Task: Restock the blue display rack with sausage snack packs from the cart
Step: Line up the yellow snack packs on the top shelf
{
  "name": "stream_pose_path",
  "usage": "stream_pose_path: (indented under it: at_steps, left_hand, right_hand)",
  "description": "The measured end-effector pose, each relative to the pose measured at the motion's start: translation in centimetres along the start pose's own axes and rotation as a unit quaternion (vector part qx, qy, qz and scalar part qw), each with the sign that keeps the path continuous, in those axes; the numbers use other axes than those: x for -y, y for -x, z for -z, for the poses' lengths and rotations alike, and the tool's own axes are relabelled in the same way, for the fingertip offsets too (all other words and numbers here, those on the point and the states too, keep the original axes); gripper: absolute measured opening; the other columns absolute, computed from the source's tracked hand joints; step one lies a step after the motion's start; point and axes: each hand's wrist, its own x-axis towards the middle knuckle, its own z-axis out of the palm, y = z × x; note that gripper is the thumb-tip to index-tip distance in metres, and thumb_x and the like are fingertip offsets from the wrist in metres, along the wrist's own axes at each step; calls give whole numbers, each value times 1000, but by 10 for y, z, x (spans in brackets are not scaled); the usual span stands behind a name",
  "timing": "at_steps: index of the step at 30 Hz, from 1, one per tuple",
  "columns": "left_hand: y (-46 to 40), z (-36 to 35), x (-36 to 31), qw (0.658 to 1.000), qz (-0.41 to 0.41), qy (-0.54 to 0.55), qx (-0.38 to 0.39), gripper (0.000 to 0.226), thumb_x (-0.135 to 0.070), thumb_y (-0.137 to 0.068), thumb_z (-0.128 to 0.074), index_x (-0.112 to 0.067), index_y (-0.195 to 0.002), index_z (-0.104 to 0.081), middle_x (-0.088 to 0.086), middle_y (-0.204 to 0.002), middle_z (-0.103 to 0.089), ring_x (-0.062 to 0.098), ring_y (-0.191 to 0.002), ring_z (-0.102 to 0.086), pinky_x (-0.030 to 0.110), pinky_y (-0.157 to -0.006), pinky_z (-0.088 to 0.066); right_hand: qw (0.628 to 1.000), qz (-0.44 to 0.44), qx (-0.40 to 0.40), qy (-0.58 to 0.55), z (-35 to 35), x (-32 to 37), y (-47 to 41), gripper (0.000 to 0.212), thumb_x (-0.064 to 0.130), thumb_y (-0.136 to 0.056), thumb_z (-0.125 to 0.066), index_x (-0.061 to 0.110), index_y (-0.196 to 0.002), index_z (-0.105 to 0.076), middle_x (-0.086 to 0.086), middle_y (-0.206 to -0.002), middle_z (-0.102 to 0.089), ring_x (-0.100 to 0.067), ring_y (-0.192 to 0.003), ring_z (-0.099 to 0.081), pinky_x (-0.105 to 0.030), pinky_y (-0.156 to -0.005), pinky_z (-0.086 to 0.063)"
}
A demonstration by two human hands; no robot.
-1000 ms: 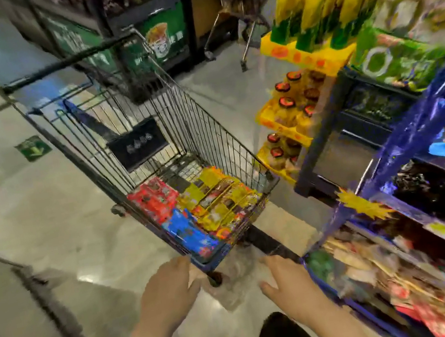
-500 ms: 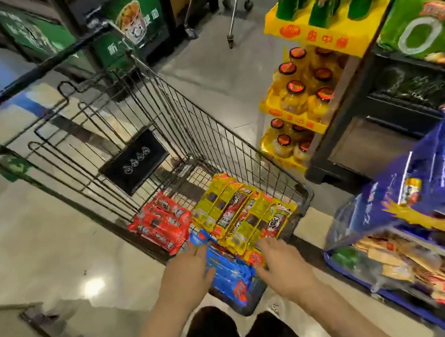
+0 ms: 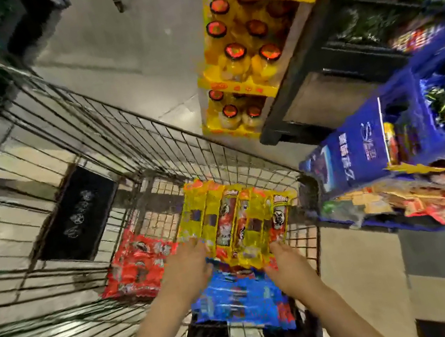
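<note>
My left hand (image 3: 186, 266) touches the near left edge of the yellow packs (image 3: 236, 222) lying in the cart (image 3: 122, 144); whether its fingers pinch them yet I cannot tell. My right hand (image 3: 283, 261) meets their near right corner, grip equally blurred. I judge the packs light, floppy and slick, best taken by both ends together. The blue rack (image 3: 360, 150) stands just right of the cart.
</note>
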Motion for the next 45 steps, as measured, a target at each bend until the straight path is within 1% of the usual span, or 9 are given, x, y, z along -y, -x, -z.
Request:
stream_pose_path:
  at_steps: [4,13,19,23,26,32,35,38,45]
  left_hand:
    - [-41,-13,27,1000,-20,19,15,50,-35,-93,-47,-12,-136,-37,6,-134,-47,24,-121,-46,36,-92,-45]
    - [-119,-53,20,993,24,53,104,43,-30,-95,-45,-7,-131,-42,11,-124,-53,26,-111,-53,36,-90,-46]
    - [-147,-73,23,951,159,234,121,25,-28,-95,-49,-13,-74,-51,-2,-73,-54,15,-68,-53,29,-72,-43]
    - [-156,-88,23,941,184,255,123,34,-31,-96,-48,-2,-109,-60,2,-87,-60,22,-84,-61,28,-79,-49]
    - [-159,-91,16,937,187,260,140,43,-36,-96,-48,0,-120,-50,5,-91,-62,18,-74,-59,25,-69,-48]
    - [-159,-100,16,905,224,353,86,42,-47,-82,-64,-14,-103,-48,5,-98,-60,21,-78,-62,31,-74,-54]
    - [-144,-93,18,877,219,423,62,45,-35,-85,-66,-5,-114,-50,9,-73,-59,16,-53,-51,29,-51,-50]
    - [-112,-71,19,863,206,459,37,52,-36,-85,-66,-8,-121,-40,4,-64,-51,17,-49,-45,26,-43,-39]
    - [-36,5,6,847,93,523,8,43,-36,-81,-68,-18,-112,-43,9,-108,-62,20,-78,-61,30,-61,-50]
  right_hand:
    - [995,-67,-19,-68,-22,12,-38,37,40,-93,-52,14,-119,-48,-6,-113,-56,-23,-101,-56,-38,-84,-49]
    - [962,-183,-45,-197,-69,3,-98,59,41,-89,-56,13,-136,-33,-7,-128,-51,-25,-114,-53,-39,-91,-48]
    - [937,-263,-53,-223,-80,6,-129,53,47,-90,-54,7,-123,-41,-10,-120,-48,-26,-102,-58,-40,-82,-53]
    - [921,-298,-72,-241,-94,3,-144,44,47,-85,-59,11,-109,-47,-6,-108,-53,-24,-88,-64,-41,-73,-57]
    - [910,-309,-80,-265,-103,-1,-147,40,44,-81,-63,15,-105,-49,-5,-102,-59,-24,-84,-64,-40,-69,-58]
    - [872,-305,-113,-365,-85,2,-133,41,28,-84,-68,6,-111,-47,-9,-101,-58,-21,-81,-59,-31,-62,-50]
    - [843,-284,-122,-440,-71,8,-119,44,23,-88,-64,4,-121,-41,-3,-88,-59,-12,-68,-56,-21,-50,-41]
    - [836,-258,-103,-473,-52,18,-91,44,22,-87,-64,6,-122,-43,-4,-90,-61,-10,-69,-57,-22,-51,-42]
    - [795,-198,-126,-560,-3,26,15,46,25,-77,-75,24,-114,-49,3,-99,-68,-11,-82,-69,-35,-73,-58]
